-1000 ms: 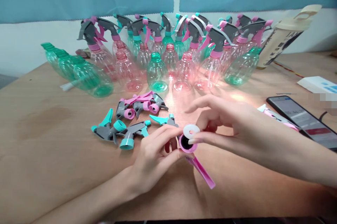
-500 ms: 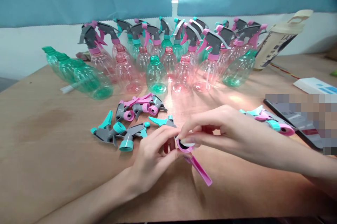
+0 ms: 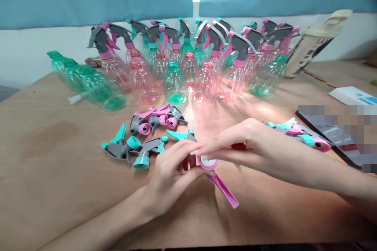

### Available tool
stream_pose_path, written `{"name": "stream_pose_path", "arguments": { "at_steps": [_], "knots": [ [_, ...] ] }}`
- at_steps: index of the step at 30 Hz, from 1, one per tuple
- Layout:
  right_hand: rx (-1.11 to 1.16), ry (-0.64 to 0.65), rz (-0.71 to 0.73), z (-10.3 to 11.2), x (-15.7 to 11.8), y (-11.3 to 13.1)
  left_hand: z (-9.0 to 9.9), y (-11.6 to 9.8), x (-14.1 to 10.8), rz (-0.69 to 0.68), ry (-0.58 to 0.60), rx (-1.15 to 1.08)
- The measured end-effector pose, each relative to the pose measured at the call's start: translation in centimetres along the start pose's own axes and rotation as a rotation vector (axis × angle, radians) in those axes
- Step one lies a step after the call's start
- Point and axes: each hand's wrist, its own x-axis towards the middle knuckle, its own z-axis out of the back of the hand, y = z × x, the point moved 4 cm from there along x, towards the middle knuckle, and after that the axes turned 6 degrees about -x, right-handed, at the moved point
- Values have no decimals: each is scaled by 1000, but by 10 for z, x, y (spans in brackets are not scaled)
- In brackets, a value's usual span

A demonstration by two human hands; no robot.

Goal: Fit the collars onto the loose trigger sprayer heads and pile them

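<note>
Left fingers (image 3: 185, 149) curled round sprayer (image 3: 223, 188) (right (image 3: 225, 143) apparently atop)

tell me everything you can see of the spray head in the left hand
The spray head is held over the table in the left hand, which hides most of its body. It looks plastic: a round pink collar, its opening turned up toward the camera with a white disc inside, and a pink trigger slanting down to the picture's right. The right hand is at the collar and partly covers it.
</note>
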Motion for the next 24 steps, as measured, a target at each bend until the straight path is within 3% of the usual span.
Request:
{"name": "stream_pose_path", "arguments": {
  "at_steps": [8, 16, 24],
  "knots": [
    [-377, -81, 21, 13, -9, 2, 3, -5, 1, -50, -13, 78],
    [-470, -43, 1, 3, -10, -3, 2, -11, 1, -135, 2, 100],
    [-509, 7, 87, 8, -13, 5, 0, -15, 1, -181, 35, 103]
  ]
}}
